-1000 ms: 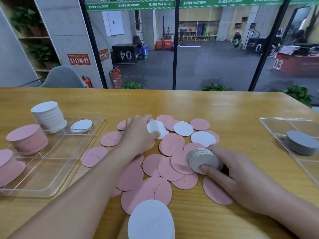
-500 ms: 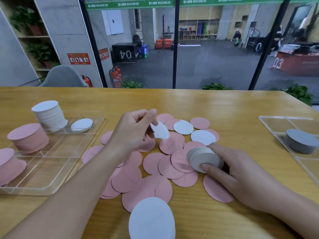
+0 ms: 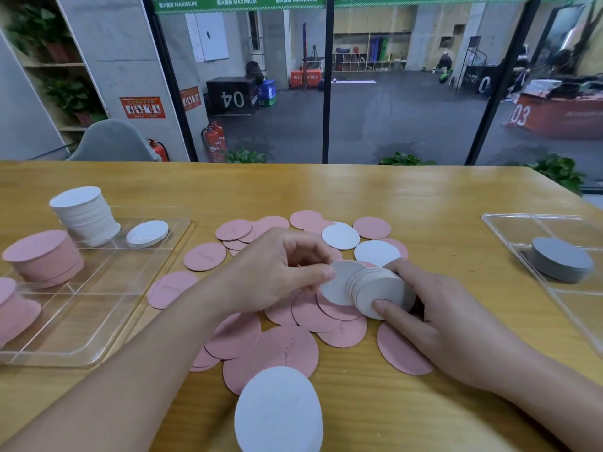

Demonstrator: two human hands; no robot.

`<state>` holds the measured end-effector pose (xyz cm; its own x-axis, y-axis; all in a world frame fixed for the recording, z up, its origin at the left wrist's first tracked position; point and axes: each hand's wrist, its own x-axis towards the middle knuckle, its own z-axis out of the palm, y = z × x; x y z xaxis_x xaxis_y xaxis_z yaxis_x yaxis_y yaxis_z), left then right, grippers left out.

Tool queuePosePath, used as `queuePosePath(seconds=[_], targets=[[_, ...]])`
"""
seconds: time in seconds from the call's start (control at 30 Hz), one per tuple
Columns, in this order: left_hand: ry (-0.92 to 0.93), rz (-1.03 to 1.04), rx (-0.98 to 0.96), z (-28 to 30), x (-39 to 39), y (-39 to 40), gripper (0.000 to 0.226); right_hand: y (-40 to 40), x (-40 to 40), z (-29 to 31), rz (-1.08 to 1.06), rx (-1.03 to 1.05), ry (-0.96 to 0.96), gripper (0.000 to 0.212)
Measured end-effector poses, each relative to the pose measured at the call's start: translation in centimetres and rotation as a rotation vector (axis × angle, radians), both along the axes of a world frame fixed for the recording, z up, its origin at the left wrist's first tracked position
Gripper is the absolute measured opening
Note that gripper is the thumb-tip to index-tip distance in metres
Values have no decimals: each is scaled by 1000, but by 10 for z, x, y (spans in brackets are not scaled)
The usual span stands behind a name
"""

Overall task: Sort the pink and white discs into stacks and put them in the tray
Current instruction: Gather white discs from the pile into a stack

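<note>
Loose pink discs [image 3: 277, 350] and a few white discs [image 3: 341, 237] lie scattered on the table's middle. My right hand [image 3: 447, 318] grips a tilted stack of white discs [image 3: 381, 291] on edge. My left hand [image 3: 274, 269] pinches one white disc [image 3: 337, 285] and holds it against the left end of that stack. The clear tray [image 3: 98, 324] on the left holds a tall white stack [image 3: 85, 215], a single white disc [image 3: 147, 233] and pink stacks [image 3: 42, 259]. A large white disc [image 3: 279, 411] lies nearest me.
A second clear tray [image 3: 509, 230] at the right edge holds a grey disc stack [image 3: 559, 259]. The wooden table [image 3: 424, 197] ends at a glass wall behind. A grey chair [image 3: 111, 141] stands beyond the far left edge.
My left hand picked a white disc from the pile, lifted it and carried it right to the stack in my right hand. The right hand stayed in place.
</note>
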<state>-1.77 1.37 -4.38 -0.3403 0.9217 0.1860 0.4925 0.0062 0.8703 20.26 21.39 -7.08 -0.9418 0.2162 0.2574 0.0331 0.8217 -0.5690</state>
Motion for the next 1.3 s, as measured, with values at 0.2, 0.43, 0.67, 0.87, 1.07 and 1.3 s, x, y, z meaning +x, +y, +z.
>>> queuePosePath(seconds=[0.2,0.43,0.67,0.87,1.07,1.3], targets=[[-14,-86,3,-12,13,11,24,-2,-1,-2,7,49,41,18],[350,404,-43,-18,-25,5,20,-1,-2,-3,-7,-1,26,18],[491,560,-348,-24,-50,12,25,-1,-2,-2,-14,-14,5,21],[540,500,-500,-21,-43,20,35,-2,-1,-2,-27,-17,-13,21],[470,520,-460,-17,-43,21,37,-2,-2,-2,-40,2,-21,24],[243,692,-124,-18,-46,19,26,-2,-1,-2,-42,-1,-23,26]])
